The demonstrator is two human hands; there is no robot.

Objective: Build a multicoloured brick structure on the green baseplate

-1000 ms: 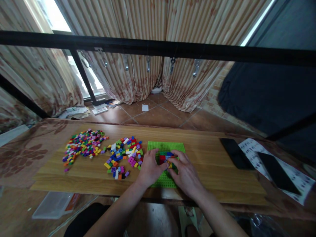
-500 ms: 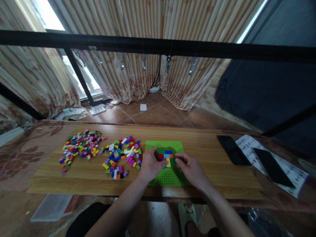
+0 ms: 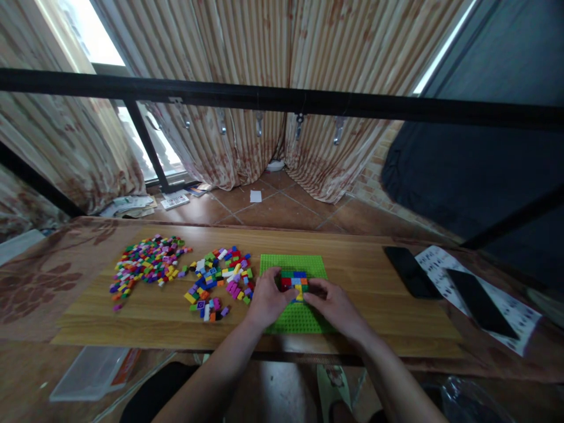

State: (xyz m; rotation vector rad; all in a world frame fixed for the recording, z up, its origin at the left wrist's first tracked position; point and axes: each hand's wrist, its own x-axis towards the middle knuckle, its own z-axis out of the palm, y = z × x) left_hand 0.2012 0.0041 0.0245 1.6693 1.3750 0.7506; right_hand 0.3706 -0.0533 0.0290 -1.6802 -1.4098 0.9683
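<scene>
Apparently to keep the bricks (image 3: pixel 299 281) steady on the green board (image 3: pixel 304 322), I have the left hand (image 3: pixel 267 301) and right hand (image 3: pixel 338 306) half-curled around them, though I can't tell whether either grips one, with loose bricks (image 3: pixel 215 271) handy on the desk (image 3: pixel 374 317)

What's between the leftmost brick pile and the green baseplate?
A second, looser spread of bricks on the wooden board, in the head view; the left hand partly covers the baseplate.
</scene>
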